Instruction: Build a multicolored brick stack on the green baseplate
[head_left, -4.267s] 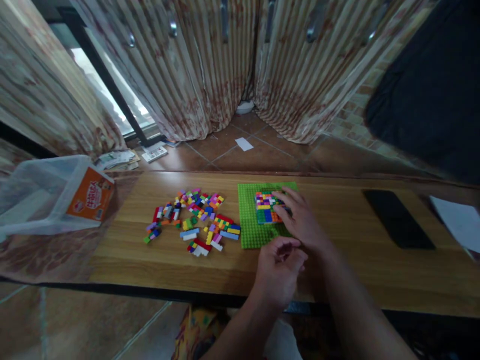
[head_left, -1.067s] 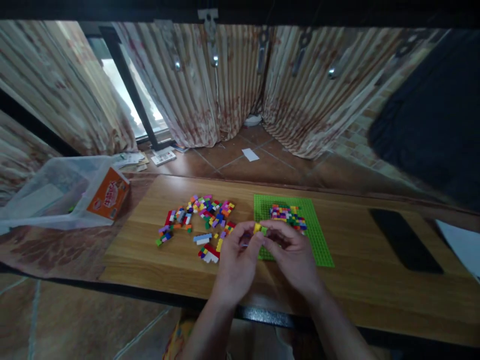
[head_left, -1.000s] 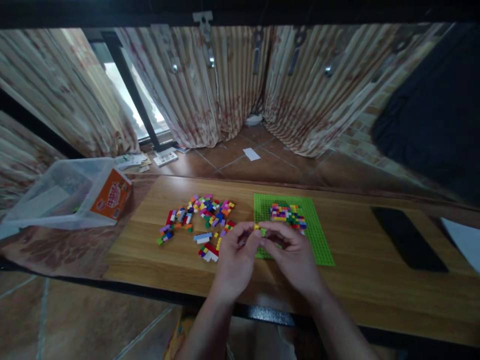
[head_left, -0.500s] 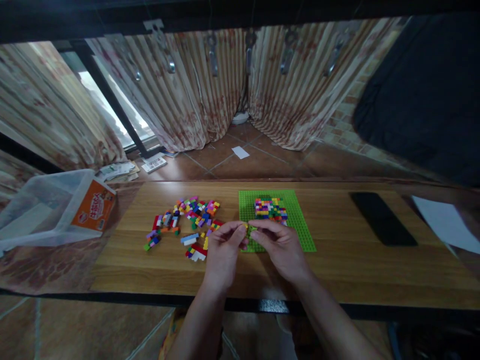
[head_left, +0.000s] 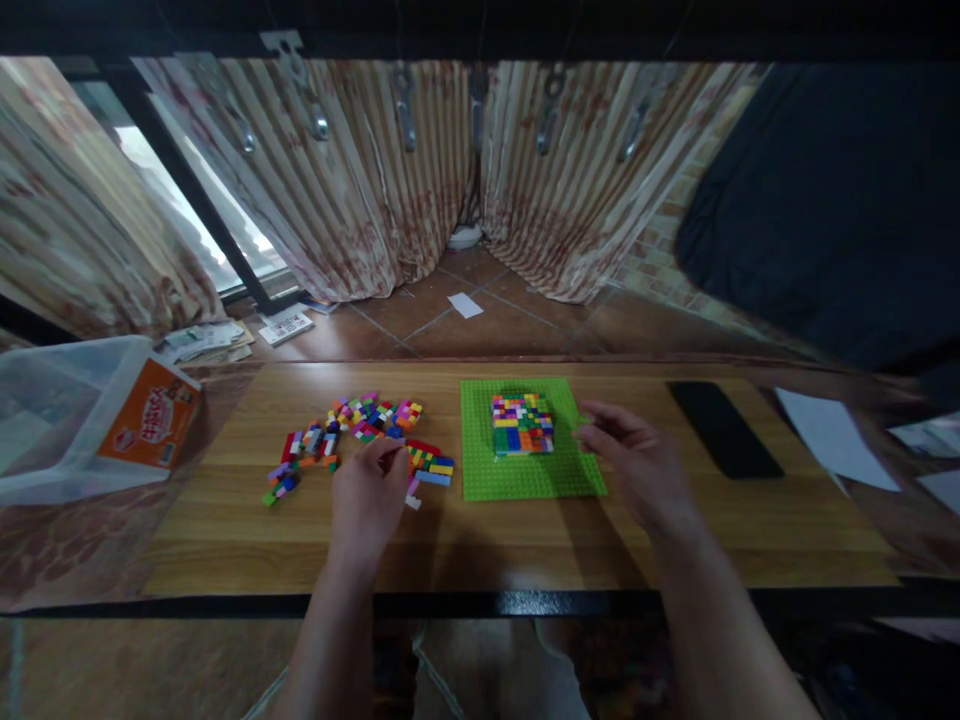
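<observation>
My left hand (head_left: pixel 370 502) is over the loose toy bricks (head_left: pixel 369 408) on the left, thumb and fingers pinched together; what they hold, if anything, is hidden. At the right edge of the green baseplate (head_left: pixel 480 480), my right hand (head_left: pixel 634 462) pinches a small lime-green brick (head_left: pixel 580 424), which hardly stands out from the plate behind it. A block built of many-coloured bricks (head_left: pixel 523 424) sits on the baseplate between my hands. Beside my left fingers lie a light blue brick (head_left: pixel 433 479) and several red, yellow and green ones.
A black phone-like slab (head_left: pixel 724 430) lies on the wooden table (head_left: pixel 487 550), right of the baseplate. White paper (head_left: pixel 836 438) is beyond it. A clear plastic bin (head_left: pixel 75 410) with an orange label stands at the left end. Curtains (head_left: pixel 360 190) hang behind.
My hands were together over the baseplate's front and have parted: the left moved to the loose bricks, the right to the plate's right edge with the green brick. The built block is now uncovered.
</observation>
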